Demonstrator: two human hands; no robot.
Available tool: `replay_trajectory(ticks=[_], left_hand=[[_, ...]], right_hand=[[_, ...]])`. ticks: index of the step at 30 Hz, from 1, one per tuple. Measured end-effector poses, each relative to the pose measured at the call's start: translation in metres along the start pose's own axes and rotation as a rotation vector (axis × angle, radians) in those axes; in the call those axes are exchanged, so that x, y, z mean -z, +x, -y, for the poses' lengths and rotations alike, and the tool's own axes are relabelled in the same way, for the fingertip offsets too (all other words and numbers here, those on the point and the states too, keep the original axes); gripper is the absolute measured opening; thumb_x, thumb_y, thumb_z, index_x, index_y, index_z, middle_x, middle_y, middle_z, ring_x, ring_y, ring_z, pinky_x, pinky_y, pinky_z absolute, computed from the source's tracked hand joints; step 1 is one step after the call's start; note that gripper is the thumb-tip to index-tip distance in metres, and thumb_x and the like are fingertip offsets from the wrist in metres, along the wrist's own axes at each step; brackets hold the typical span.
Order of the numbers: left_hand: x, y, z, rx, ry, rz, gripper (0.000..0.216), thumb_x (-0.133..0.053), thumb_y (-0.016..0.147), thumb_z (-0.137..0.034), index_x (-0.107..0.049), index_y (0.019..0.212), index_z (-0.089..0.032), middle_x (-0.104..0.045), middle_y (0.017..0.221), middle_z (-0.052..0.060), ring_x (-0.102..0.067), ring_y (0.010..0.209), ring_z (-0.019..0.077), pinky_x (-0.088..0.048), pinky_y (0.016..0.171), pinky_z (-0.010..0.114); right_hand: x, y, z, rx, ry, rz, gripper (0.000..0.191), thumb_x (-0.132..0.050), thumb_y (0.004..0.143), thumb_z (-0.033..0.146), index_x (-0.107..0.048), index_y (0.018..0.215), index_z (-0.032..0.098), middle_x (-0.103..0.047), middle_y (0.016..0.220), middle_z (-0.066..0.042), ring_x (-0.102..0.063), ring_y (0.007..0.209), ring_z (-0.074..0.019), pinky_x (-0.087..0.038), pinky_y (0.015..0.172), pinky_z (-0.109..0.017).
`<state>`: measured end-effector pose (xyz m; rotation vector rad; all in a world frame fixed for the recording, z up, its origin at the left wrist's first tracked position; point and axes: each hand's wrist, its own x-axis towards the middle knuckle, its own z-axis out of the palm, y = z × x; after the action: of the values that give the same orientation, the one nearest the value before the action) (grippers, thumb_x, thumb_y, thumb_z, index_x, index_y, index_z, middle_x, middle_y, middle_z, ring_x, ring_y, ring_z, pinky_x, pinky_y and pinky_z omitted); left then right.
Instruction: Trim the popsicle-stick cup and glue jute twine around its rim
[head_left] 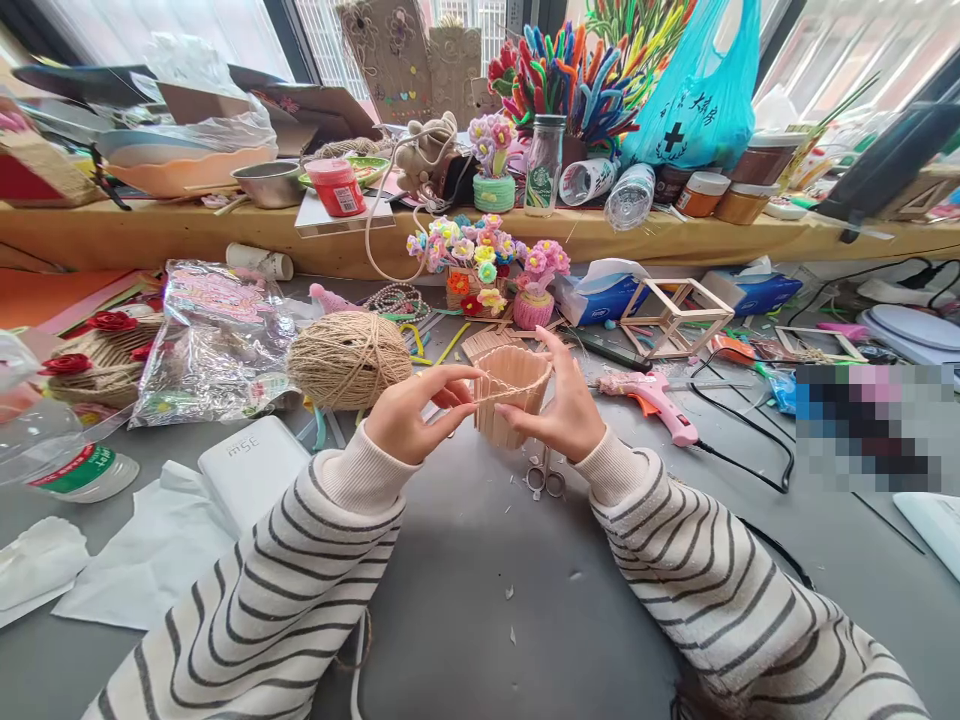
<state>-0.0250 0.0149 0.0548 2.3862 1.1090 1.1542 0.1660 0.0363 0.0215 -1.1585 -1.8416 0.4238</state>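
Note:
A small cup of upright wooden sticks (510, 385) is held above the grey table (487, 600) between both hands. My left hand (409, 415) pinches a strand of jute twine that runs round the cup's upper part. My right hand (562, 405) grips the cup from the right, thumb pressed on its side and forefinger raised over the rim. The twine leads back to a ball of jute twine (349, 358) lying just left of the cup. Small scissors (545, 478) lie on the table under my right wrist.
A pink glue gun (656, 395) with its black cable lies to the right. Left are a white power bank (251, 465), tissue paper, a plastic bottle (56, 460) and a foil bag (214, 340). Pipe-cleaner flower pots (480, 265), a wooden cube frame (671, 315) and a cluttered wooden shelf stand behind.

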Motion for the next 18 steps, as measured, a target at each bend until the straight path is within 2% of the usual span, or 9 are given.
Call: replay_trajectory(ticks=[3,7,11,18], left_hand=[[0.01,-0.002,-0.006,0.015,-0.025,-0.006,0.022,-0.056,0.078,-0.02,-0.057,0.1,-0.015,-0.063,0.072,0.002,-0.059,0.057,0.0069,-0.052,0.057,0.016],[0.024,0.002,-0.013,-0.12,0.073,-0.017,0.012,-0.056,0.078,-0.018,-0.064,0.086,-0.016,-0.063,0.075,0.004,-0.059,0.066,0.009,-0.05,0.06,0.017],[0.03,0.005,-0.016,-0.181,0.083,-0.008,0.013,-0.056,0.078,-0.013,-0.066,0.085,-0.016,-0.062,0.074,0.003,-0.058,0.069,0.0089,-0.049,0.063,0.018],[0.036,0.005,-0.021,-0.227,0.048,0.033,0.021,-0.051,0.08,-0.009,-0.066,0.091,-0.018,-0.062,0.076,0.005,-0.057,0.068,0.0092,-0.048,0.061,0.019]], right_hand=[[0.004,0.001,0.001,-0.011,0.056,0.073,0.09,-0.067,0.057,0.046,-0.026,0.13,0.014,-0.042,0.128,-0.016,-0.047,0.106,-0.028,-0.033,0.093,-0.049],[0.01,0.001,0.004,-0.009,0.104,0.173,0.091,-0.068,0.057,0.045,-0.025,0.131,0.013,-0.038,0.132,-0.016,-0.042,0.113,-0.0292,-0.031,0.096,-0.049],[0.015,0.002,0.008,0.035,0.144,0.233,0.091,-0.068,0.058,0.043,-0.024,0.132,0.015,-0.032,0.136,-0.016,-0.034,0.122,-0.0298,-0.027,0.101,-0.049],[0.024,0.002,0.015,0.085,0.257,0.292,0.09,-0.067,0.06,0.035,-0.021,0.134,0.014,-0.038,0.13,-0.014,-0.044,0.111,-0.0237,-0.035,0.098,-0.041]])
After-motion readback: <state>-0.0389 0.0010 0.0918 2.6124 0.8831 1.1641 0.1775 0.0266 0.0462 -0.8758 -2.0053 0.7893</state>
